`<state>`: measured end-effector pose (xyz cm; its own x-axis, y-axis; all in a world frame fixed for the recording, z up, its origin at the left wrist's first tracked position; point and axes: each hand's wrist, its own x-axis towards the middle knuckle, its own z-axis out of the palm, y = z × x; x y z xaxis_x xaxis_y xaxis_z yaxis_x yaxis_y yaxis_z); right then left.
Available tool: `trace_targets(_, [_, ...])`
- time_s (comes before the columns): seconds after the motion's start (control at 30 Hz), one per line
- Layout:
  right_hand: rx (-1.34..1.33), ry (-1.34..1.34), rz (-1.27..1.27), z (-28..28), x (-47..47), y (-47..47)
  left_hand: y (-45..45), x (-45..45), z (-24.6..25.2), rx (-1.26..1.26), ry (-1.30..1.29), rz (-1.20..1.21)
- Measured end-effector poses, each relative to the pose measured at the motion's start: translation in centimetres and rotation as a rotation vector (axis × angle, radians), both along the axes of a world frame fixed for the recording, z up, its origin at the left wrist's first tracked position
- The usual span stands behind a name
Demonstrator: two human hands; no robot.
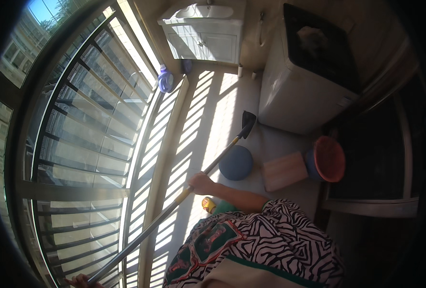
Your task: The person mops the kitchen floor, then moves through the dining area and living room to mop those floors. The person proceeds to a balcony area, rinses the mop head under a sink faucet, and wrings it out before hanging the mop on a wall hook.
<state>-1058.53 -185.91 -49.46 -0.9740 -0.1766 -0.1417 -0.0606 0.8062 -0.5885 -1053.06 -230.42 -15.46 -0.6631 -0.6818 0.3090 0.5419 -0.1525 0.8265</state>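
Note:
My right hand (202, 183) is closed around the middle of a long metal pole (141, 235) with yellow sections. At the lower left rim, my left hand (83, 281) grips the near end of the same pole, partly cut off by the picture's edge. The pole runs diagonally across the view to a dark tool head (248, 124), perhaps a mop or brush. That head is over the tiled floor, close to the white appliance; whether it touches the floor is unclear. Just below the head, a round blue stool (236, 162) stands beside the pole.
A white vanity cabinet (204, 43) with a basin stands at the back. Right of it is a boxy white appliance (295, 93) with a dark top. A purple detergent bottle (165, 80) sits on the window ledge. Nearer are a pinkish box (284, 171) and a red basin (330, 159).

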Motion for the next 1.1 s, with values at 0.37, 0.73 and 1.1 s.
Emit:
trace_targets(0.37, [-0.042,-0.224,0.280,-4.1,-8.7,0.1,11.3,1.7,3.1,-0.038,-0.271,0.283])
trace_targets(0.73, [-0.173,-0.021,0.299,-1.2,-11.8,1.5,11.6,-1.9,6.2,-0.266,-0.111,0.397])
trace_targets(1.1, [0.367,-0.204,0.068,-10.0,-18.1,11.2,13.8,-4.5,-13.7,0.082,-0.501,0.259])
